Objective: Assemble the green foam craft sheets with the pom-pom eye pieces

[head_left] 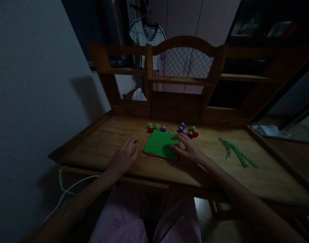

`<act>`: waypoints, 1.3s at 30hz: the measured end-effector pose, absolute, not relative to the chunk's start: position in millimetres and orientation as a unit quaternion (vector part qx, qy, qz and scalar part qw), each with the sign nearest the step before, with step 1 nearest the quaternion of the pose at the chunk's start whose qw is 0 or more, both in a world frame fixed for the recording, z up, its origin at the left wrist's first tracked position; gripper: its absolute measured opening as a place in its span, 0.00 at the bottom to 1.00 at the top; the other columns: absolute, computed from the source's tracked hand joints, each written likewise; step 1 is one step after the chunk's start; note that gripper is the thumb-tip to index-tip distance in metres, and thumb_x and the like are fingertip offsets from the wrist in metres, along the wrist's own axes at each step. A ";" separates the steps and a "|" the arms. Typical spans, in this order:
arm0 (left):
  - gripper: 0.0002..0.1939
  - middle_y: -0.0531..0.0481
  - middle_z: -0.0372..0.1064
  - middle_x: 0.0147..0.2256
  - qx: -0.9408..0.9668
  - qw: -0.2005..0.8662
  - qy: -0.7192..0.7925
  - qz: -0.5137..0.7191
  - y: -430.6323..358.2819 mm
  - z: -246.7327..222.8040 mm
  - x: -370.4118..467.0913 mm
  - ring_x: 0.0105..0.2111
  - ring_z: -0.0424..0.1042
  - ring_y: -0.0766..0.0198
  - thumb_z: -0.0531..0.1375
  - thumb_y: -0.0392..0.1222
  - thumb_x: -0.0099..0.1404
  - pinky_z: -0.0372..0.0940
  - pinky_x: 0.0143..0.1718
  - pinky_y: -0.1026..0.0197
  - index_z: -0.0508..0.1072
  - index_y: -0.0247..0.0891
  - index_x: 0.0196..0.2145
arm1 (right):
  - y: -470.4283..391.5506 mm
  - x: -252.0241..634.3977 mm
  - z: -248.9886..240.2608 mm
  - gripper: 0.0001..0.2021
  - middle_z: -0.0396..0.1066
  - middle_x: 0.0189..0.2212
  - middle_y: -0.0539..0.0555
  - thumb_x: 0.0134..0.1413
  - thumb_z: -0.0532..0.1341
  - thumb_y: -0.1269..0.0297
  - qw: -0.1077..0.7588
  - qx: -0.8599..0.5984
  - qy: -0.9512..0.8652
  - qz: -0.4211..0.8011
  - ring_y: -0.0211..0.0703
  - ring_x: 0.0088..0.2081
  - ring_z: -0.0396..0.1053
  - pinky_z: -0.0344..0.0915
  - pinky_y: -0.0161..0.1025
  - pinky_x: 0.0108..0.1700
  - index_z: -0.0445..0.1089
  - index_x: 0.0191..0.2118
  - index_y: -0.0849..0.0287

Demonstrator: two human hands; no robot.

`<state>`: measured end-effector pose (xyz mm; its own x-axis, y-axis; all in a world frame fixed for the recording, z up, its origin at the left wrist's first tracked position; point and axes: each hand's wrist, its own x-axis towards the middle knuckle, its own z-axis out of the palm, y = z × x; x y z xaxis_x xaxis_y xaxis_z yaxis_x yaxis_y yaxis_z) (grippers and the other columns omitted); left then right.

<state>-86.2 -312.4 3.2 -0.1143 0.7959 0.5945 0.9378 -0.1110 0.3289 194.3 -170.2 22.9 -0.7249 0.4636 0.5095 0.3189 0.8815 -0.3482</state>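
Note:
A stack of green sheets [160, 143], with some red showing at its lower and right edges, lies on the wooden desk. My left hand [125, 156] rests just left of the stack, fingers apart and curved, holding nothing. Over the stack's right side is my right hand [188, 148], its thumb and fingers spread over the green surface. Behind the sheets sit several small round pieces with eye-like tops: green ones [157, 126], red ones [190, 135] and purple ones [163, 129]. Tiny green bits lie between them.
Green braided or chain-like strands [236, 152] lie at the desk's right. A wooden shelf unit [179, 80] rises along the back of the desk [98, 143]. A white cable [65, 190] hangs near the front left corner. A wall stands at the left.

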 end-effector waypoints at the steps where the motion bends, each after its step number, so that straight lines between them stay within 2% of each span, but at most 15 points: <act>1: 0.12 0.45 0.66 0.43 -0.655 0.084 -0.661 -0.357 -303.8 5.7 -86.2 0.45 0.68 0.56 0.50 0.44 0.68 0.64 0.48 0.52 0.65 0.39 0.46 | -168.1 188.1 24.1 0.18 0.67 0.45 0.58 0.55 0.61 0.56 0.272 -0.209 -0.927 0.150 0.46 0.45 0.67 0.65 0.44 0.46 0.64 0.50 0.58; 3: 0.11 0.46 0.67 0.42 -0.657 0.044 -0.658 -0.366 -287.9 10.5 -86.3 0.44 0.68 0.58 0.50 0.45 0.68 0.64 0.48 0.53 0.66 0.39 0.43 | -165.0 176.7 23.5 0.23 0.68 0.42 0.57 0.50 0.64 0.51 0.209 -0.205 -0.938 0.186 0.46 0.43 0.67 0.65 0.43 0.45 0.65 0.48 0.59; 5: 0.11 0.46 0.67 0.40 -0.661 0.009 -0.650 -0.375 -275.7 14.0 -86.1 0.43 0.68 0.59 0.50 0.45 0.68 0.64 0.47 0.54 0.68 0.38 0.41 | -164.0 167.5 21.1 0.24 0.68 0.41 0.57 0.44 0.67 0.50 0.169 -0.217 -0.941 0.197 0.46 0.41 0.67 0.65 0.41 0.42 0.68 0.45 0.60; 8: 0.11 0.46 0.68 0.38 -0.660 -0.018 -0.646 -0.383 -265.7 17.6 -85.0 0.41 0.69 0.59 0.50 0.45 0.67 0.64 0.45 0.54 0.69 0.38 0.38 | -165.2 158.5 18.5 0.21 0.71 0.36 0.55 0.41 0.69 0.53 0.125 -0.264 -0.929 0.229 0.42 0.35 0.68 0.62 0.35 0.34 0.70 0.39 0.61; 12: 0.12 0.46 0.69 0.38 -0.663 -0.031 -0.642 -0.383 -260.9 20.9 -85.0 0.41 0.69 0.58 0.51 0.46 0.66 0.64 0.45 0.54 0.71 0.38 0.36 | -168.4 154.0 18.1 0.13 0.73 0.29 0.51 0.43 0.68 0.59 0.080 -0.287 -0.901 0.316 0.39 0.29 0.70 0.59 0.32 0.27 0.72 0.34 0.60; 14: 0.12 0.46 0.69 0.37 -0.669 -0.045 -0.635 -0.382 -257.1 20.8 -87.5 0.41 0.69 0.58 0.52 0.46 0.66 0.64 0.45 0.54 0.72 0.38 0.35 | -170.5 152.9 18.1 0.10 0.74 0.27 0.51 0.44 0.67 0.61 0.094 -0.294 -0.895 0.323 0.38 0.28 0.70 0.58 0.31 0.27 0.73 0.32 0.60; 18: 0.10 0.46 0.71 0.38 -0.672 -0.094 -0.616 -0.399 -243.6 14.7 -93.9 0.41 0.70 0.57 0.55 0.44 0.63 0.64 0.45 0.55 0.74 0.38 0.35 | -175.8 151.3 21.5 0.05 0.73 0.26 0.51 0.45 0.66 0.66 0.154 -0.329 -0.895 0.260 0.38 0.28 0.68 0.57 0.31 0.27 0.73 0.30 0.61; 22: 0.11 0.45 0.72 0.39 -0.672 -0.200 -0.587 -0.405 -228.2 3.5 -92.9 0.37 0.71 0.60 0.57 0.43 0.62 0.66 0.40 0.57 0.75 0.36 0.39 | -176.2 155.4 27.5 0.05 0.71 0.25 0.50 0.46 0.65 0.67 0.139 -0.318 -0.904 0.251 0.36 0.26 0.66 0.56 0.31 0.26 0.73 0.31 0.61; 28: 0.10 0.46 0.72 0.38 -0.733 -0.259 -0.523 -0.349 -203.3 -12.5 -90.6 0.38 0.69 0.60 0.61 0.41 0.59 0.64 0.39 0.60 0.77 0.37 0.38 | -166.9 166.8 21.9 0.09 0.72 0.27 0.50 0.47 0.65 0.61 0.110 -0.286 -0.902 0.305 0.37 0.28 0.67 0.58 0.31 0.28 0.72 0.34 0.61; 35: 0.14 0.46 0.71 0.38 -0.761 -0.326 -0.485 -0.282 -184.6 -12.0 -102.2 0.39 0.67 0.61 0.65 0.41 0.55 0.61 0.40 0.62 0.76 0.35 0.40 | -166.9 142.4 15.4 0.10 0.73 0.30 0.51 0.47 0.65 0.59 0.144 -0.285 -0.899 0.300 0.39 0.31 0.68 0.60 0.33 0.31 0.72 0.35 0.59; 39: 0.18 0.47 0.70 0.39 -0.754 -0.349 -0.499 -0.246 -186.1 -2.0 -104.4 0.39 0.66 0.61 0.67 0.39 0.52 0.60 0.39 0.63 0.76 0.36 0.42 | -164.1 126.9 13.8 0.17 0.73 0.34 0.52 0.44 0.67 0.61 0.166 -0.278 -0.895 0.308 0.40 0.33 0.69 0.62 0.35 0.34 0.71 0.43 0.57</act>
<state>-104.4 -186.1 -2.0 0.3817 0.9240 0.0235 0.5803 -0.2594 0.7720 126.9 -164.1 13.8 -0.7905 0.5991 0.1268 0.3941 0.6563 -0.6434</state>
